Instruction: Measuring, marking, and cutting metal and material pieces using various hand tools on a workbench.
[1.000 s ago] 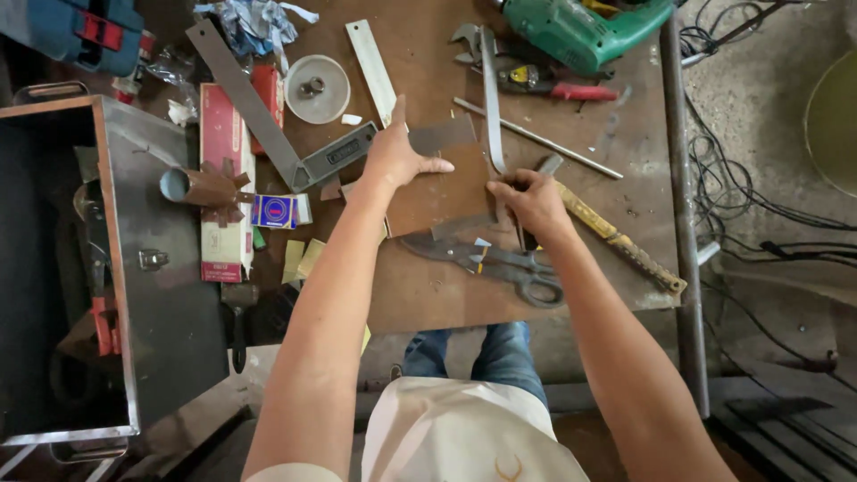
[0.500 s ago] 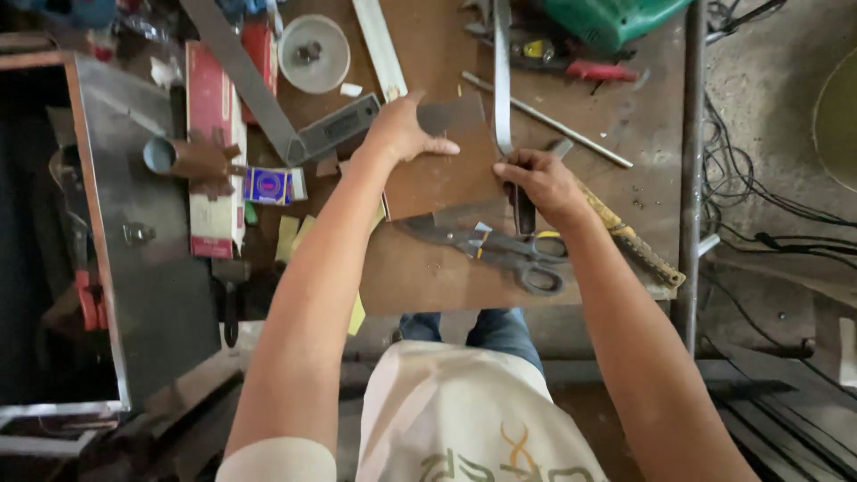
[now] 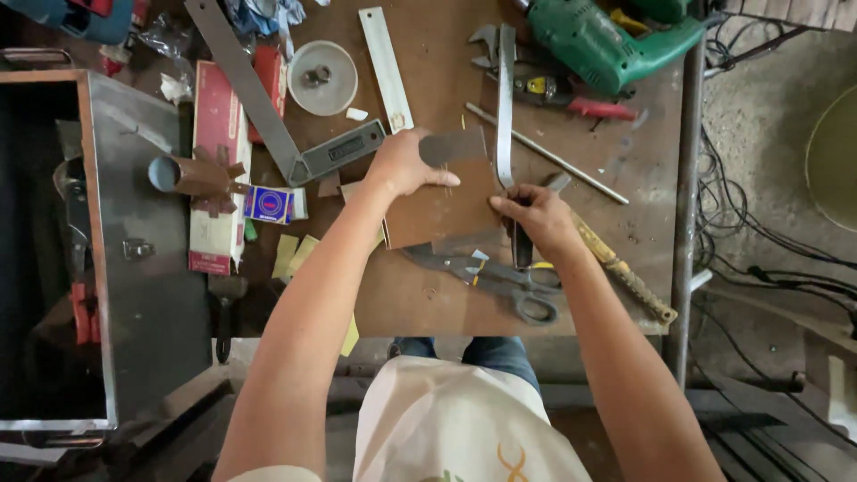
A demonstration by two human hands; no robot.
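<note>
Brown sheet (image 3: 437, 210) lies on the counter (image 3: 420, 303), just above the scissors (image 3: 500, 277). Left hand (image 3: 406, 161) presses flat on it, fingers spread; right hand (image 3: 536, 219) grips a dark tool at its edge, apparently marking or cutting; steadiness matters next.

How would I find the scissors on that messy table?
Start at the brown worktable and go to its near edge, by the person's lap. The scissors lie flat there, just below the brown sheet under the left hand and beside the right hand. They alone have two dark finger loops.
</note>
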